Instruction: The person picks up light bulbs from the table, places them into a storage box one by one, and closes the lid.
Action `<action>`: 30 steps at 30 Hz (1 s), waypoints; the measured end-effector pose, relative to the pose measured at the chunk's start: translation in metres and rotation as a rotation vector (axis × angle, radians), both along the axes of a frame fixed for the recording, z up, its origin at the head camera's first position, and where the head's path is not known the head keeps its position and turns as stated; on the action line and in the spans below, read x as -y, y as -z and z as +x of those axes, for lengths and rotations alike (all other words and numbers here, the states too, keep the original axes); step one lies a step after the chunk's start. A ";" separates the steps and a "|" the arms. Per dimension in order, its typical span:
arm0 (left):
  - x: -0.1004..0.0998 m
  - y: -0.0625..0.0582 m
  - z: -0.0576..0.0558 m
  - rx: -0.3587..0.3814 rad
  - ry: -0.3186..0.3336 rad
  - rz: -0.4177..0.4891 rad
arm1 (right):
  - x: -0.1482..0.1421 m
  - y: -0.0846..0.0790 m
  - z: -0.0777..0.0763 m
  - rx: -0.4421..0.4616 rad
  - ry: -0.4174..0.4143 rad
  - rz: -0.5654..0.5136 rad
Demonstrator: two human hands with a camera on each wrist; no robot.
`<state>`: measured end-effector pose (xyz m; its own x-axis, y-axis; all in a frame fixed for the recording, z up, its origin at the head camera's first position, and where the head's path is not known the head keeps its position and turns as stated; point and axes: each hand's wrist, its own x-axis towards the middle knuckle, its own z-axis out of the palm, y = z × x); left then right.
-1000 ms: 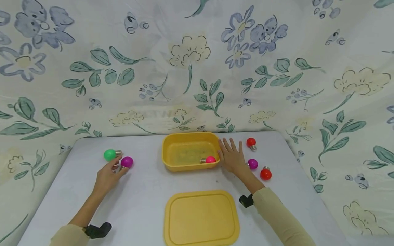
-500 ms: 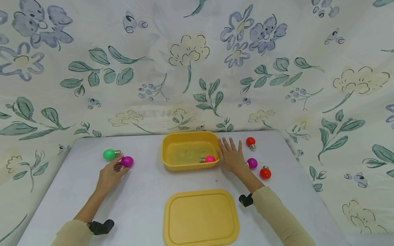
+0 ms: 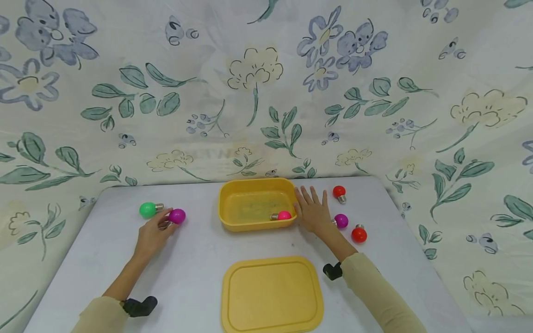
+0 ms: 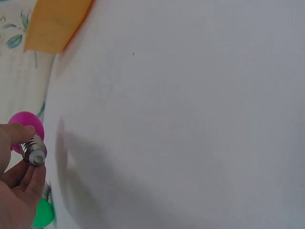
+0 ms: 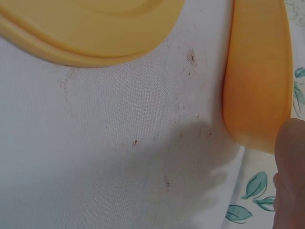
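A purple light bulb is pinched at its metal screw base by my left hand; the left wrist view shows thumb and fingers around the threads of this bulb. Just behind that hand a green bulb lies on the table. My right hand has its fingers straight and spread, touching the right end of a yellow plastic box. Inside the box, near its front right corner, lies a pink bulb. Only the edge of the right hand shows in the right wrist view.
A yellow lid lies flat in front of the box. To the right of the right hand are a red bulb, another purple bulb and a second red bulb. Floral cloth hangs behind the white table.
My left hand has closed its pinch on the purple bulb's base and shifted it slightly right and up, away from the green bulb. The right hand stays at the box.
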<state>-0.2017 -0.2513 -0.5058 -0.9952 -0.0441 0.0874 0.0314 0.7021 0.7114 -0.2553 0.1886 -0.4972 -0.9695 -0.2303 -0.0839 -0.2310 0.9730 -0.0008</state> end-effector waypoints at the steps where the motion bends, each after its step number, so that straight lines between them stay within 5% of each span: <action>1: -0.002 -0.002 -0.001 -0.014 0.006 0.002 | 0.000 0.000 0.000 -0.003 -0.001 0.004; 10: -0.031 -0.024 -0.007 -0.159 0.084 0.049 | -0.001 0.002 -0.001 -0.007 -0.001 -0.010; 30: -0.113 -0.039 -0.038 -0.103 0.226 0.130 | 0.000 0.000 0.000 -0.007 0.000 -0.032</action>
<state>-0.2395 -0.1381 -0.4664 -0.9671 0.1607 0.1972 0.2541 0.5719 0.7800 -0.2552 0.1885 -0.4975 -0.9701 -0.2326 -0.0695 -0.2310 0.9725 -0.0306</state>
